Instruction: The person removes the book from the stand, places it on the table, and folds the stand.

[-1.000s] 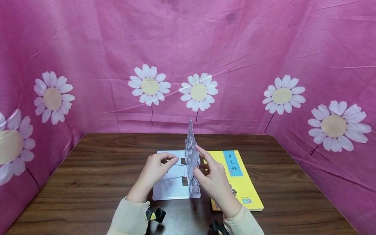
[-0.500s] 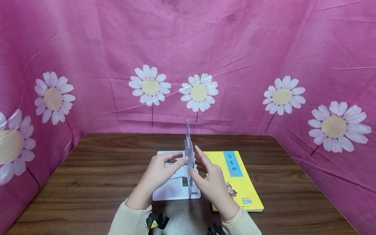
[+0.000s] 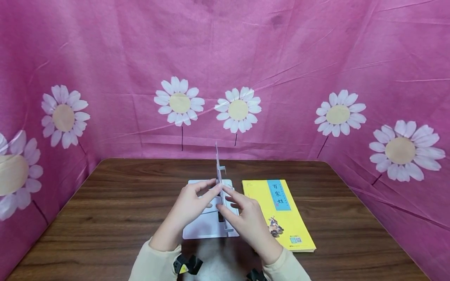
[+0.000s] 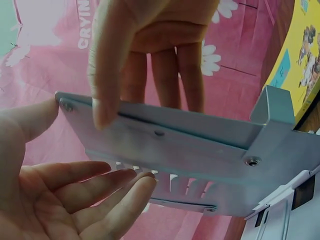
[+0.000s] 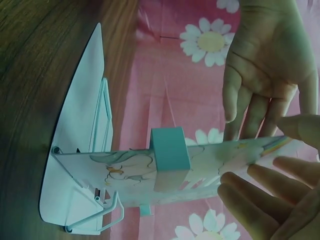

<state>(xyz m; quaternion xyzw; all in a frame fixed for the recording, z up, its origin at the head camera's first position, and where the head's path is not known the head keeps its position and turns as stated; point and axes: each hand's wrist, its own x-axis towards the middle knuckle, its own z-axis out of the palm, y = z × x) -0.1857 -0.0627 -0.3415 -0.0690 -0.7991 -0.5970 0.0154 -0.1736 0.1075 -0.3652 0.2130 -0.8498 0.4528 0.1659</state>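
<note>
A pale metal book stand (image 3: 202, 230) lies with its flat base on the table, and its hinged panel (image 5: 205, 162) stands almost upright. Cartoon pictures cover one face; a clip (image 5: 172, 155) sits on its edge. My right hand (image 3: 247, 214) holds the panel's near edge, thumb over it and fingers on the other side. My left hand (image 3: 191, 205) is at the plain face, its thumb touching the panel's top corner and its other fingers stretched out alongside in the left wrist view. A wire support (image 5: 107, 220) shows at the base in the right wrist view.
A yellow book (image 3: 299, 222) with a blue title strip lies just right of the stand. The dark wooden table (image 3: 116, 218) extends on both sides. Behind hangs a pink cloth (image 3: 281, 50) printed with daisies.
The panel has swung from a slight rightward lean to nearly upright, tipping a little left. My right hand has moved left with it, and my left hand has come in to the panel.
</note>
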